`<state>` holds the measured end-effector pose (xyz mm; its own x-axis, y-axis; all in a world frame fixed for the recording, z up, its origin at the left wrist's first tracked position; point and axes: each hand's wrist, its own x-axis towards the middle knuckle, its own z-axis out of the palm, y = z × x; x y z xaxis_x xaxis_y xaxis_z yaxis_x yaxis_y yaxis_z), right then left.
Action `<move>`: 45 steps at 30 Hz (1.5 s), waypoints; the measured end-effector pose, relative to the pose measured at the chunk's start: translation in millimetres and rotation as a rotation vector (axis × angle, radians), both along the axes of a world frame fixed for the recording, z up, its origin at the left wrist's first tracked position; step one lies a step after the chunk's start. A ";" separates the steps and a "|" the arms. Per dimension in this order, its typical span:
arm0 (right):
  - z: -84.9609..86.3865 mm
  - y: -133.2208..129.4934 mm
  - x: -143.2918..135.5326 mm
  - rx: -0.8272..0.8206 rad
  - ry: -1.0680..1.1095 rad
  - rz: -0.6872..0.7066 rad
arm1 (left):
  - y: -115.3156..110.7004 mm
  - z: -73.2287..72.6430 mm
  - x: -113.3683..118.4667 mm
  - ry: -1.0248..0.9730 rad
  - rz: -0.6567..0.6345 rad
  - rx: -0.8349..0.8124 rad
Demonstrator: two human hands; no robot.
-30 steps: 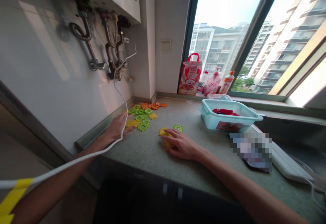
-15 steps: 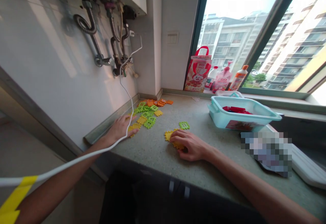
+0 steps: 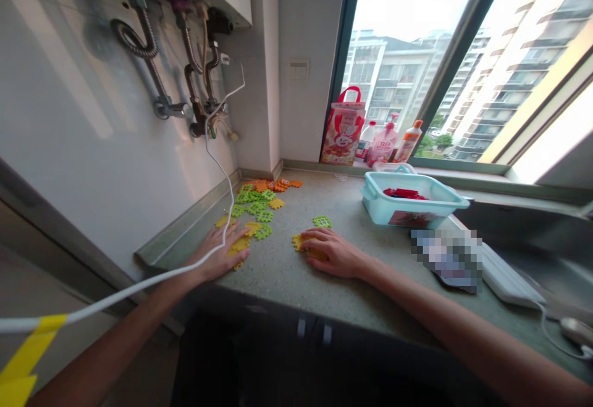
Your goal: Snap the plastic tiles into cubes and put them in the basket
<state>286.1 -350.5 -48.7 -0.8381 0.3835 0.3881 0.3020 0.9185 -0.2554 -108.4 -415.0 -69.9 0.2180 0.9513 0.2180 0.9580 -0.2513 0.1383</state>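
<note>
Because the left hand (image 3: 220, 252) and right hand (image 3: 337, 254) each cover flat, yellow, notched-edge pieces (image 3: 240, 244), we risk scattering some.

In the head view, we see the left hand spread open, palm down, pinching nothing visible; the right is loosely arched, its grip impossible to tell. The yellow pieces lie on the speckled grey countertop (image 3: 287, 286) under both. A leftward hand's sweep could drag the adjoining lime-green lattice pieces (image 3: 256, 208); the smooth white cable (image 3: 139, 288) crossing before it could snag; careless right fingers could nudge the lone green lattice square (image 3: 321, 222) nearby.
</note>
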 end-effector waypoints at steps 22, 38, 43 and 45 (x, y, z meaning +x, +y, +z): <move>-12.3 3.1 35.1 0.068 0.093 -0.268 | -34.9 1.6 172.7 -0.128 -0.156 0.106; -2.0 19.7 52.4 0.011 0.247 -0.411 | 115.0 51.9 197.9 -0.025 -0.529 -0.095; -2.7 20.7 52.8 0.005 0.232 -0.385 | 156.8 49.9 176.7 0.052 -0.516 -0.013; -3.5 23.0 54.9 -0.008 0.237 -0.385 | 155.5 48.3 158.8 0.058 -0.473 0.074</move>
